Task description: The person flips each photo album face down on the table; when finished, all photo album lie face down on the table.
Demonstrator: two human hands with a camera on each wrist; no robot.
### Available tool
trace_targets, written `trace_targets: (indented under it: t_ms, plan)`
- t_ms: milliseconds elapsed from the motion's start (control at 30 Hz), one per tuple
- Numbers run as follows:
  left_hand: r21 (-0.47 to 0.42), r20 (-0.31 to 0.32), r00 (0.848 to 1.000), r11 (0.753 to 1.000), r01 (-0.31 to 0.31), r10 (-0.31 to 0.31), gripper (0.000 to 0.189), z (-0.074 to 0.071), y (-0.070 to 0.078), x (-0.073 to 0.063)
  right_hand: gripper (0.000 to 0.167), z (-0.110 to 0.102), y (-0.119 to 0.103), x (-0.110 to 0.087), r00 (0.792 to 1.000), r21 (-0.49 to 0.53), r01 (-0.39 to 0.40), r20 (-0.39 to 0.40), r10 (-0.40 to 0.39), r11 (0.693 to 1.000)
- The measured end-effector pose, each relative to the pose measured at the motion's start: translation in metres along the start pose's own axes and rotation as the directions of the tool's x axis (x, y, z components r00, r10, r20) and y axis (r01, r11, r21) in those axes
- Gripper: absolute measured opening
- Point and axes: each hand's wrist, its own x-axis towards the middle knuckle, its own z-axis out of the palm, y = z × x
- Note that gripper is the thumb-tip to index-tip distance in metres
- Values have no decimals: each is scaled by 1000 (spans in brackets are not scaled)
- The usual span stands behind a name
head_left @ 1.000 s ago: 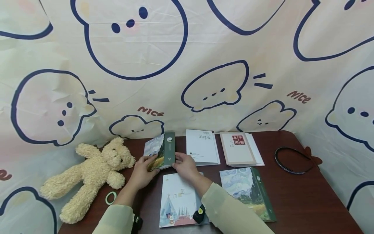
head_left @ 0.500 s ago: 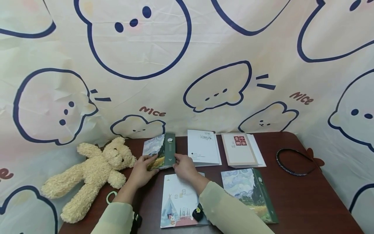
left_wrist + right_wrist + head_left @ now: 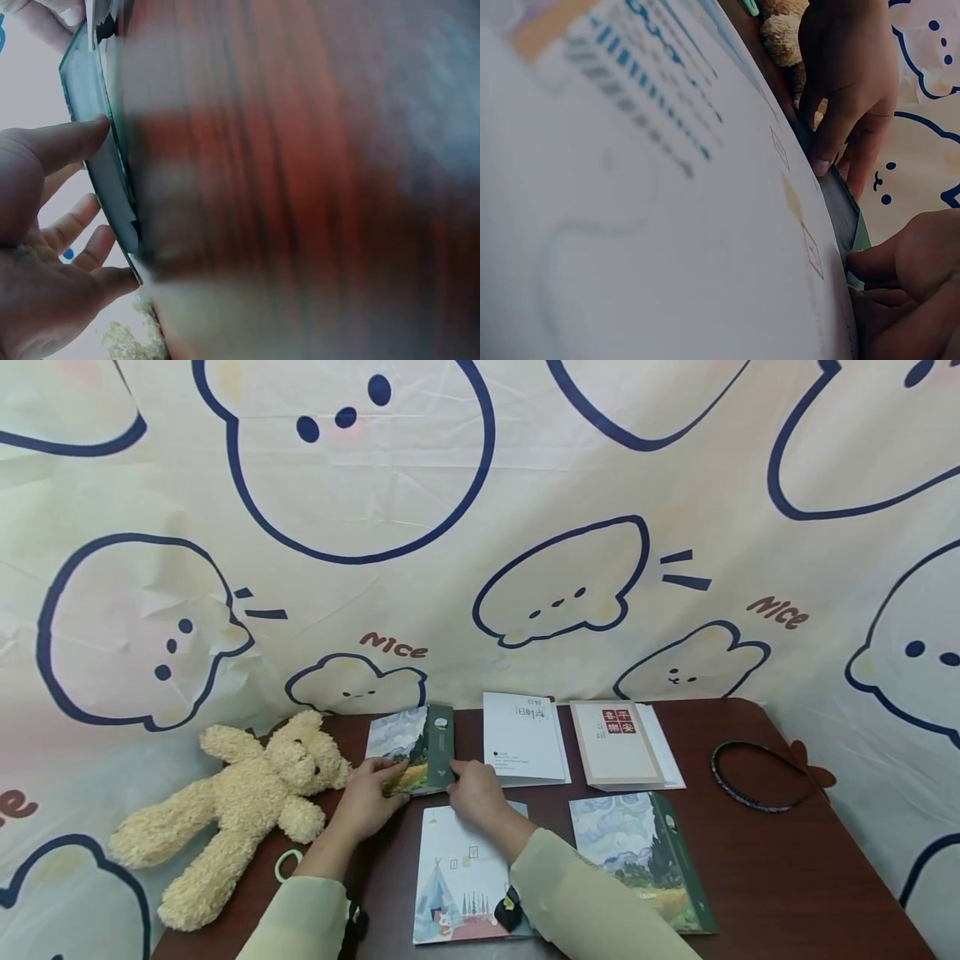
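Note:
A notebook (image 3: 412, 739) with a painted landscape cover and a green band stands at the back left of the table. The left hand (image 3: 369, 800) holds its lower left part, thumb on the front. In the left wrist view, the left hand's thumb (image 3: 71, 142) and fingers lie on opposite sides of the notebook's edge. At the lower right corner, the right hand (image 3: 478, 795) pinches the green band's edge. The right wrist view shows both hands at the notebook's bottom, the right hand (image 3: 915, 289) nearer. Its fingers behind the cover are partly hidden.
A white notebook (image 3: 442, 852) with a tent drawing lies below the hands. Two pale folded booklets, one white (image 3: 521, 739) and one beige-edged (image 3: 611, 752), stand behind. Another landscape notebook (image 3: 626, 843), a headband (image 3: 720, 789), a teddy bear (image 3: 258, 797) and a green ring (image 3: 280, 866) are around.
The notebook's top edge sits slightly lower than before, while both hands keep their hold on it. The head view has shifted a little.

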Motion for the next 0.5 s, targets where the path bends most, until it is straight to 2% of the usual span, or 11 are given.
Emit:
trace_targets:
  t_ms: [200, 500]
  plan:
    - [69, -6, 1000, 997, -21, 22, 56, 2, 4, 2, 47, -5, 3, -5, 1000, 62, 29, -6, -28, 998]
    - [78, 16, 1000, 997, -17, 16, 59, 2, 3, 3, 47, -13, 5, -13, 998, 182, 61, 2, -62, 981]
